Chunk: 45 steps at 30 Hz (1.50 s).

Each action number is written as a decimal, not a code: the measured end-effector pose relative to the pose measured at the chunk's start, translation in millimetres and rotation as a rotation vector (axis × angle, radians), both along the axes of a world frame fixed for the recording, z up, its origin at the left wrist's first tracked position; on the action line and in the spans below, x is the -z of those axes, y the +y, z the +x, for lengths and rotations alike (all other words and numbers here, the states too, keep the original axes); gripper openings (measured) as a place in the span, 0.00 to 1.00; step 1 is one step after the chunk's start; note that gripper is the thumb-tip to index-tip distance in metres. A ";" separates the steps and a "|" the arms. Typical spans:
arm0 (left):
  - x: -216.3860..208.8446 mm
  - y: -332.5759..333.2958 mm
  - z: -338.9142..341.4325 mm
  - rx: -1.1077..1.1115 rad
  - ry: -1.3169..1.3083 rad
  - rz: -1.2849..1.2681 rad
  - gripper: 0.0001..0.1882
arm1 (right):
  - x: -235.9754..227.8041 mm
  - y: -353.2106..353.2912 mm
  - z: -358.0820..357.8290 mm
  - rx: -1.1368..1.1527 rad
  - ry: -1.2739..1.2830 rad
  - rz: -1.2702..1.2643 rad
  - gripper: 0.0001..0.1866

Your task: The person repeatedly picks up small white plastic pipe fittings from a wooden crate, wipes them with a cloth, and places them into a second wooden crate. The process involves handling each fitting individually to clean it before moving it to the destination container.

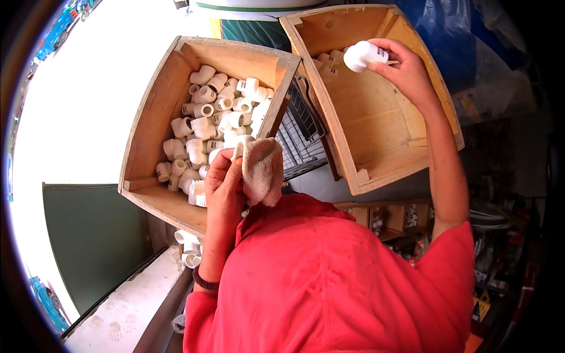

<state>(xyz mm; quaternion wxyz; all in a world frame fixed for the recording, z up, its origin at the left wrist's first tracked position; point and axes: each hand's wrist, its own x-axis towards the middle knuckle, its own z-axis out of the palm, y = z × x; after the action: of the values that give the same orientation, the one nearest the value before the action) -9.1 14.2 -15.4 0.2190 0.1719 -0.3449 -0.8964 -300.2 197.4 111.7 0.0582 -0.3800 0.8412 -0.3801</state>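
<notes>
Pinched in my left hand (223, 182) is a bunched, soiled beige cloth (262, 170), held over the near right side of the left wooden box (147, 117). That box has many white plastic pipe elbows (203, 126) heaped in it. My right hand (406, 70) is closed on a white pipe elbow (366, 56) with a ribbed collar, raised above the right wooden box (329, 123). A few more pipe fittings (326, 63) lie at the far left corner inside that box, partly hidden behind the held elbow.
Between the boxes stands a dark plastic crate (303, 129). Loose white fittings (188, 247) lie below the left box, beside a pale ledge (126, 300) and a dark green panel (88, 235). Compartmented wooden trays (388, 217) sit to my right; blue plastic sheeting (447, 41) hangs at far right.
</notes>
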 end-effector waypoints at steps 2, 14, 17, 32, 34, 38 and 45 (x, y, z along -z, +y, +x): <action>-3.8 2.2 -0.3 -0.029 -0.050 -0.032 0.08 | 17.7 0.5 -37.2 0.067 -0.024 0.157 0.22; 2.7 4.8 1.2 -0.036 -0.163 -0.116 0.07 | 156.0 22.5 -153.8 0.259 0.051 0.605 0.23; 2.3 5.6 2.4 -0.056 -0.177 -0.154 0.07 | 168.8 13.7 -157.7 0.299 0.027 0.645 0.24; 0.1 11.9 1.0 -0.151 -0.250 -0.128 0.07 | 249.6 46.5 -214.3 0.281 0.031 0.288 0.22; -2.6 12.9 0.9 -0.160 -0.250 -0.118 0.07 | 249.7 50.1 -220.7 0.251 0.005 0.373 0.22; -2.7 13.4 -0.8 -0.167 -0.233 -0.121 0.08 | 255.0 55.1 -233.8 0.292 -0.169 0.367 0.21; -4.1 13.0 0.7 -0.149 -0.258 -0.134 0.08 | 260.1 32.3 -225.4 0.304 -0.243 0.309 0.23</action>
<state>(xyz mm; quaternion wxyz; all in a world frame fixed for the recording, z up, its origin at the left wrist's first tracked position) -8.4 27.1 -11.3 0.2496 0.2958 -0.4155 -0.8231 -525.6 229.7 -148.4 0.1586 -0.1872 0.9238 -0.2941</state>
